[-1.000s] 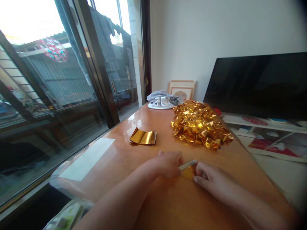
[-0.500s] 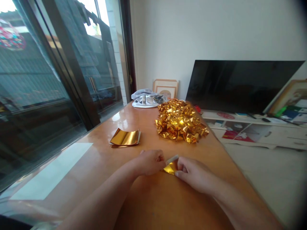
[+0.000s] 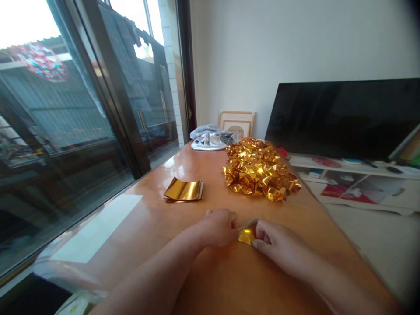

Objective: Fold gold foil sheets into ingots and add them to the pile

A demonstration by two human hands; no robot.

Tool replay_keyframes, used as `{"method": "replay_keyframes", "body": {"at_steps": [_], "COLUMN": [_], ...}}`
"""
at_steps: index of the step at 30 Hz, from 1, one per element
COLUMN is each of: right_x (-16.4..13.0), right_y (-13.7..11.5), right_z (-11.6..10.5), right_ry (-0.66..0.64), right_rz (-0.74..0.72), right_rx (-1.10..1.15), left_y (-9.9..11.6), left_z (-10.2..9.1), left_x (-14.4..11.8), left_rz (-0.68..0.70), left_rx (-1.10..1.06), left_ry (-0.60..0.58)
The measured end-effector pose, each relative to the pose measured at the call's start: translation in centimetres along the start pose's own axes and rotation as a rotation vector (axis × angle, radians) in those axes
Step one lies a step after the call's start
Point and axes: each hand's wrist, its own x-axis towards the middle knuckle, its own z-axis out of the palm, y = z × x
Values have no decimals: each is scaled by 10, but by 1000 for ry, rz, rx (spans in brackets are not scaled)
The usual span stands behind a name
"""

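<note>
Both hands, left hand and right hand, pinch a small, shiny, creased gold foil sheet.

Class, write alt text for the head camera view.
Both hands, left hand and right hand, pinch a small gold foil sheet on a wooden table. Beyond lie a stack of flat gold sheets and a heap of folded gold pieces.

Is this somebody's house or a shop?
Most likely a home's living room: a big dark television sits on a low white stand, a picture frame leans against the wall, and laundry hangs outside the sliding window.
</note>
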Motion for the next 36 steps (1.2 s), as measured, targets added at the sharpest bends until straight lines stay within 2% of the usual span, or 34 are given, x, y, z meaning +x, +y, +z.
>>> {"method": "replay_keyframes", "body": {"at_steps": [9, 19, 21, 23, 25, 26, 27, 29, 32, 36], "right_x": [2, 3, 4, 5, 6, 6, 5, 2, -2, -3], "right_y": [7, 9, 9, 9, 7, 5, 2, -4, -12, -13], "right_z": [3, 2, -3, -7, -9, -10, -10, -9, -7, -6], "right_ry": [-15, -14, 49, 176, 280, 280, 244, 75, -179, -231], "right_rz": [0, 12, 38, 49, 15, -16, -42, -69, -44, -22], "right_rx": [-7, -8, -17, -14, 21, 53, 98, 231, 465, 598], "left_y": [-8, -2, -3, -4, -3, -2, 0, 4, 8, 6], "left_z": [8, 8, 8, 8, 8, 7, 6, 4, -1, -1], "left_x": [1, -1, -2, -2, -3, -4, -5, -7, -11, -12], "left_rz": [38, 39, 52, 89, 167, 216, 264, 332, 347, 345], "left_rx": [-88, -266, -288, -336, -405, -437, -463, -500, -538, -517], "left_ry": [7, 39, 48, 35, -7, -41, -82, -159, -204, -127]}}
